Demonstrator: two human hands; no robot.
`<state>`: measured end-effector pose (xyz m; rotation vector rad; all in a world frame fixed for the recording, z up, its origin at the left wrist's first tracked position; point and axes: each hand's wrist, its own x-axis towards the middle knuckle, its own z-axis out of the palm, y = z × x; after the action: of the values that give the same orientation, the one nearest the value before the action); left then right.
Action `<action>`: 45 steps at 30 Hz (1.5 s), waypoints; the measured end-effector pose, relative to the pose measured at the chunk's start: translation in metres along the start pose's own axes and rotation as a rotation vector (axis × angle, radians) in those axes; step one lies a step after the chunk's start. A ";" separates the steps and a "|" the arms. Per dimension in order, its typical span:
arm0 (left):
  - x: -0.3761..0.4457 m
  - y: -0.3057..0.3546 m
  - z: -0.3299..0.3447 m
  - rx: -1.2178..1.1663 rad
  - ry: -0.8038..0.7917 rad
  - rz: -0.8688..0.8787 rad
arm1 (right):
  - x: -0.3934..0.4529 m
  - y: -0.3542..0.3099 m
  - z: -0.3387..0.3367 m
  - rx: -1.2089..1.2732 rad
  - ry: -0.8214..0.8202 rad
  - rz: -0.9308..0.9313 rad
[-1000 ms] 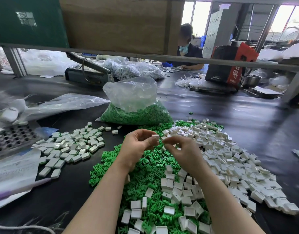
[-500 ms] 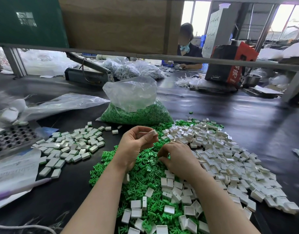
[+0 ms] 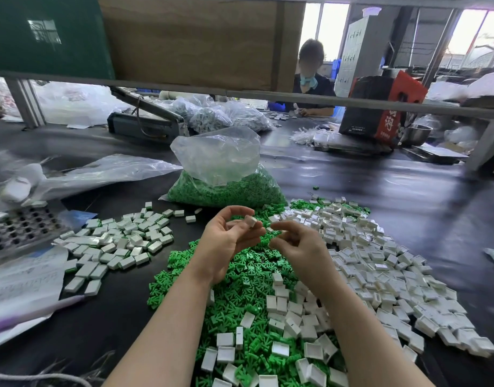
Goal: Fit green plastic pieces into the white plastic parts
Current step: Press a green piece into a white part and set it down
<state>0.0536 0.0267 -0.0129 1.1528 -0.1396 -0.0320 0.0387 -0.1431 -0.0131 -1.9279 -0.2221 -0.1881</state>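
My left hand (image 3: 229, 244) is raised over the table, pinching a small white plastic part (image 3: 251, 220) between thumb and fingertips. My right hand (image 3: 296, 247) is just to its right, fingertips pinched together close to that part; what they hold is tiny and mostly hidden, and looks like a green piece. Under both hands lies a heap of loose green plastic pieces (image 3: 240, 289). A wide heap of open white parts (image 3: 380, 263) spreads to the right and over the green heap.
A separate pile of white parts (image 3: 120, 241) lies at the left. A clear bag of green pieces (image 3: 226, 188) stands behind the hands. A perforated metal tray (image 3: 19, 230), papers (image 3: 22, 280) and plastic bags (image 3: 100, 171) are at the left. A person (image 3: 313, 79) works across the black table.
My right hand dipped into the pile in front of me, then rose again with fingertips pinched and came back beside the left hand. The left hand kept hold of the white part.
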 end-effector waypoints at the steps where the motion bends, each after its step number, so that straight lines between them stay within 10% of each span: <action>1: 0.000 -0.001 0.001 0.021 -0.002 0.006 | 0.000 -0.001 -0.001 0.082 -0.007 0.019; 12: 0.000 -0.008 0.010 0.399 0.018 0.100 | 0.001 -0.005 -0.004 0.355 0.110 0.064; 45: -0.005 -0.004 0.015 0.347 -0.037 0.107 | 0.001 -0.003 -0.004 0.458 0.122 0.053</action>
<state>0.0473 0.0120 -0.0117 1.4900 -0.2460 0.0684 0.0384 -0.1453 -0.0088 -1.4610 -0.1191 -0.1994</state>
